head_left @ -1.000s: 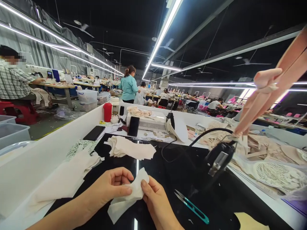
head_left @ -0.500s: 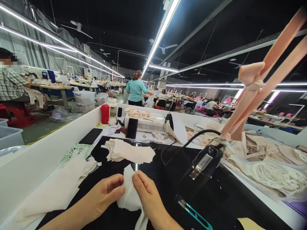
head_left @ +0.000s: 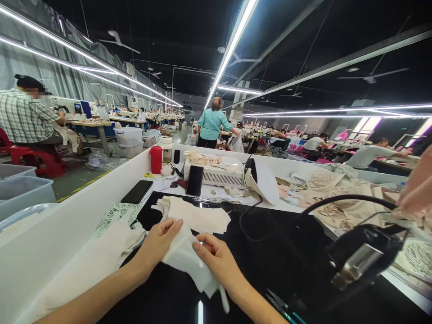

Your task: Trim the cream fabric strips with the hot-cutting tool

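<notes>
A thin white fabric piece hangs between my hands above the black tabletop. My left hand pinches its upper left edge between thumb and fingers. On its right edge, my right hand grips it with thumb against bent fingers. Just behind lies a stack of cream fabric pieces, and a larger pile of cream fabric is at the left along the white wall. Teal-handled snips rest to the right of my right hand, partly cut off by the frame.
A blurred black device with a metal plate hangs at right on a cable and pink straps. Phones, a red flask and a white machine stand at the back. A person in teal stands beyond.
The fabric piece has opened out between my hands, and my left hand has risen slightly. The hanging black device has swung right in view. The person in teal has turned.
</notes>
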`<state>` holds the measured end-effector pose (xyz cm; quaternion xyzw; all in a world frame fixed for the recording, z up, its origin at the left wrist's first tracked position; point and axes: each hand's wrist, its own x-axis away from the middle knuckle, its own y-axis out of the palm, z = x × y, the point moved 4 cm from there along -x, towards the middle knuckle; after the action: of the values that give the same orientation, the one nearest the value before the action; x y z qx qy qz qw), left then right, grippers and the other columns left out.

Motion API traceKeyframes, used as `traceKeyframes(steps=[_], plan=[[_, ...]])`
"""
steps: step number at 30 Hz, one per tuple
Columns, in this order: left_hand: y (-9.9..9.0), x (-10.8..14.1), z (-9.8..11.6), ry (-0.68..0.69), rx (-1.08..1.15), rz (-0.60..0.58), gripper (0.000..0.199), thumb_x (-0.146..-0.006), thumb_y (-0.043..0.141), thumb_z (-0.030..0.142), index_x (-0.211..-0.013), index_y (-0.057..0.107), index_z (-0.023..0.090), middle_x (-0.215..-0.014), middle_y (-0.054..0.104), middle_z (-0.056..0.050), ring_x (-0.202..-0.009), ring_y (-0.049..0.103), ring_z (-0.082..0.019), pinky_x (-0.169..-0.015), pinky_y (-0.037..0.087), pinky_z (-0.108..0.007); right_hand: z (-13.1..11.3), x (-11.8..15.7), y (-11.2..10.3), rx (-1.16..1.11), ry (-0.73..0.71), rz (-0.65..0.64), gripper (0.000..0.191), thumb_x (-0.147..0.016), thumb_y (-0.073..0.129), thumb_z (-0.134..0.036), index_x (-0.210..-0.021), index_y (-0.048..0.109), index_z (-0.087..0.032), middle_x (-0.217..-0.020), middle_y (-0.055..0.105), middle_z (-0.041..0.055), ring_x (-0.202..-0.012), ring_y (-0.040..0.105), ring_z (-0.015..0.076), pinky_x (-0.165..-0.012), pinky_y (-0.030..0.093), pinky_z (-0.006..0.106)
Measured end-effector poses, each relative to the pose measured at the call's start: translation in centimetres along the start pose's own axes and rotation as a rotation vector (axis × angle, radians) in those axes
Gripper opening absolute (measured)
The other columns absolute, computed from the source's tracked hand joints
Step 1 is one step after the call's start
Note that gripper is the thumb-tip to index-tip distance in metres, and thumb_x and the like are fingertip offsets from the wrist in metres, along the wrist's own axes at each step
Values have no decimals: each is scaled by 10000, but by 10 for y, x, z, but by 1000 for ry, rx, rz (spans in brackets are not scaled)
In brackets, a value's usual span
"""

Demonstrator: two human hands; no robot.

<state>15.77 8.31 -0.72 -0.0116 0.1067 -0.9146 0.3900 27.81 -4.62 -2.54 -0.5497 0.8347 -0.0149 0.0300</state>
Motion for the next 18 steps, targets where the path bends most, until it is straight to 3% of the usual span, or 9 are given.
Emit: traceKeyframes(steps=[5,9,14,18], plan=[[-18,-42,22,85,-115,75,554,-786,635,745,-673,587,205,-630,546,24,-626,505,-169,-567,386,-261,-10,-23,-34,148,-62,134,402,-809,716,-590,-859,733,-192,-553,405,-71,-546,343,105,-536,256,250],[-25,-75,30,142,-214,95,468,-810,607,650,-684,635,200,-653,581,18,-662,516,-182,-605,359,-277,-16,-42,-57,258,-104,240,276,-806,681,-432,-908,756,-186,-610,480,-53,-613,426,130,-587,316,260],[-30,-99,17,151,-351,114,403,-917,550,513,-689,627,190,-667,580,19,-678,528,-177,-640,357,-292,-11,-62,-83,386,-107,354,286,-807,583,-359,-976,736,-186,-692,573,-25,-633,495,153,-595,380,271],[-32,-111,-3,92,-456,98,366,-1009,592,450,-776,634,171,-726,606,21,-713,598,-171,-699,474,-309,1,-77,-102,452,-91,397,346,-789,556,-397,-1018,713,-191,-744,579,-11,-609,525,167,-544,445,280]])
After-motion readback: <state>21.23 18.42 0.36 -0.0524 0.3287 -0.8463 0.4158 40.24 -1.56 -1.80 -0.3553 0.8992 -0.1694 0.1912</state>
